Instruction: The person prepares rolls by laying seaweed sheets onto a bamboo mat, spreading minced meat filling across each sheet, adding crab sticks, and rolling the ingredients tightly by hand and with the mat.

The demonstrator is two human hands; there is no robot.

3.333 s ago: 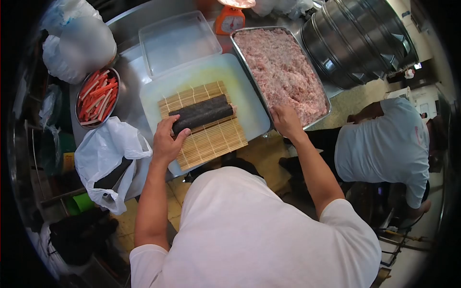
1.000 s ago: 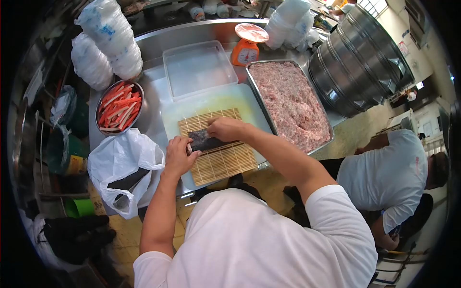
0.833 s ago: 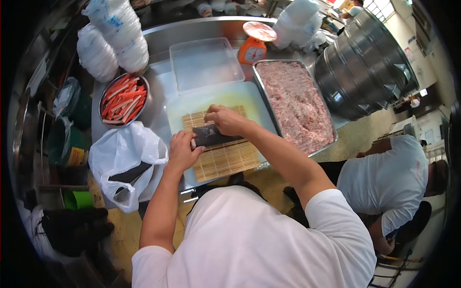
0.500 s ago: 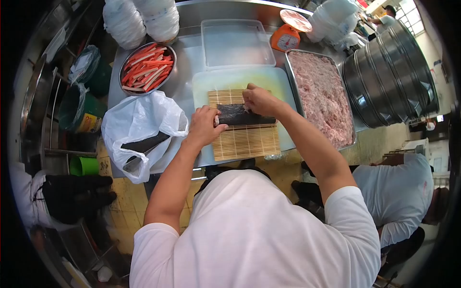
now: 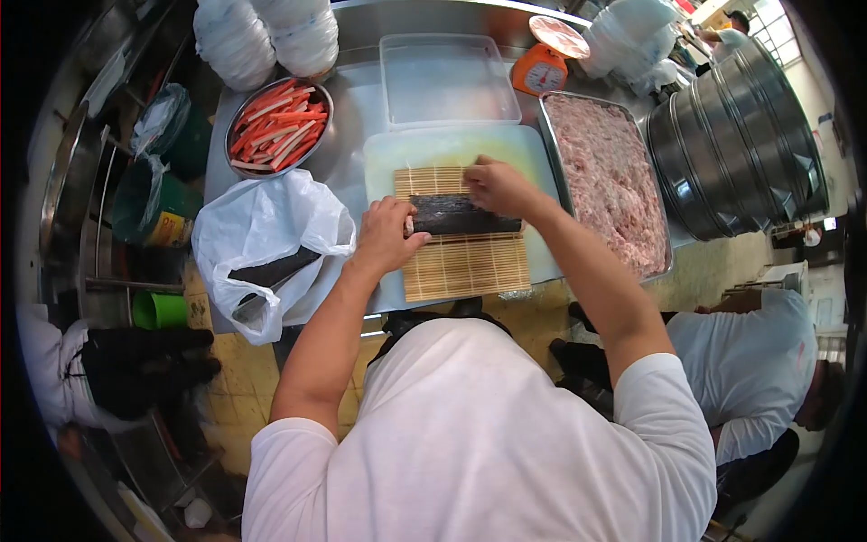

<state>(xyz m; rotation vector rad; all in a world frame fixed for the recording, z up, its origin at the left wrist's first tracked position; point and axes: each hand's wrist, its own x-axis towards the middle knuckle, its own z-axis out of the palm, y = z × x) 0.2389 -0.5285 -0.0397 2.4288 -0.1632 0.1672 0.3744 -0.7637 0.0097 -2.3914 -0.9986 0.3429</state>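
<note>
The dark roll (image 5: 456, 215) lies across the bamboo mat (image 5: 465, 268), its left end cupped in the left hand's (image 5: 386, 233) grip. The right hand (image 5: 499, 188) curls above; I can't tell whether it's gripping. Uneven pressure could split the roll.

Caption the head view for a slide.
Left hand and right hand at a dark roll on a bamboo mat, meat tray nearby.
</note>
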